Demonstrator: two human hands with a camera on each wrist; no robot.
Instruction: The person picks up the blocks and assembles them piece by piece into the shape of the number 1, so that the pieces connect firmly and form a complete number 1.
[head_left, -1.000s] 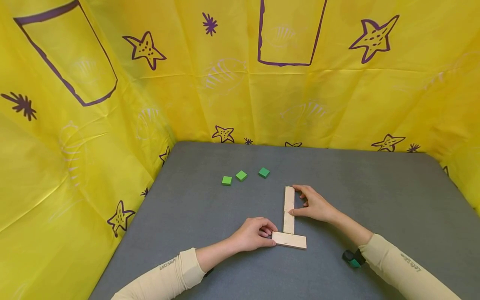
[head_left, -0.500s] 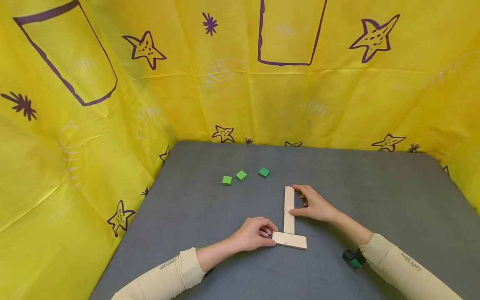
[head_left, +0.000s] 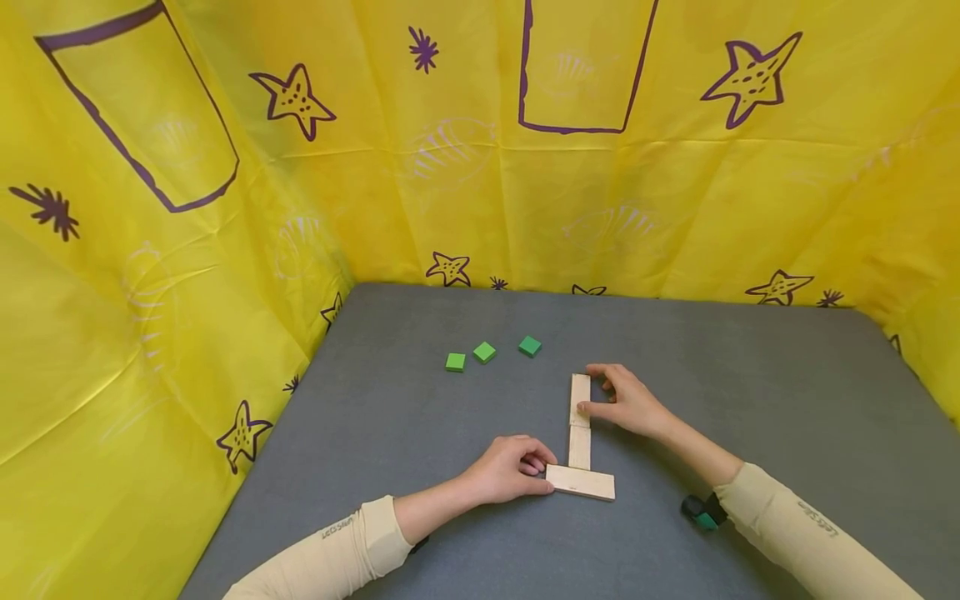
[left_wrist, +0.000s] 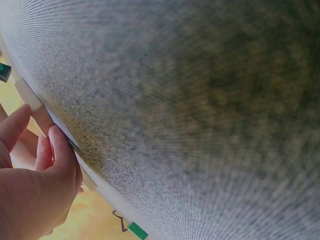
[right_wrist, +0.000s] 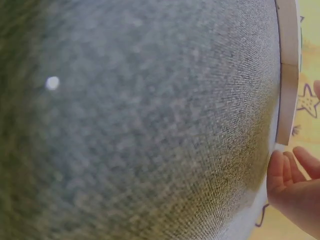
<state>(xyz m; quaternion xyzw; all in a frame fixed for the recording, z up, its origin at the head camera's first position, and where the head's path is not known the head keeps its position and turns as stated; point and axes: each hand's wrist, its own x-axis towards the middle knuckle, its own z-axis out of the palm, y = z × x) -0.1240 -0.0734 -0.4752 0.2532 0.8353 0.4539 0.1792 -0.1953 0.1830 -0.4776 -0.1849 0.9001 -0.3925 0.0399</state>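
Observation:
Three flat light-wood planks lie on the grey table. The front plank (head_left: 581, 482) lies crosswise, and the middle plank (head_left: 579, 447) runs away from it. The far plank (head_left: 580, 392) continues that line, end to end. My left hand (head_left: 506, 471) pinches the left end of the front plank between thumb and index finger, its other fingers curled. At the far plank, my right hand (head_left: 628, 402) has its thumb over the right edge and its index finger at the far right corner. In the right wrist view its fingers (right_wrist: 276, 167) are right at a plank end.
Several small green square tiles lie farther back: a light one (head_left: 455, 362), another light one (head_left: 484, 352) and a darker one (head_left: 530, 346). A yellow curtain (head_left: 465, 200) with sea-creature drawings encloses the table (head_left: 420, 417). A dark band with green (head_left: 705, 512) is by the right sleeve.
My right hand has shifted slightly away from me, its thumb sliding from the seam between the planks onto the far plank. The left hand stays at the front plank.

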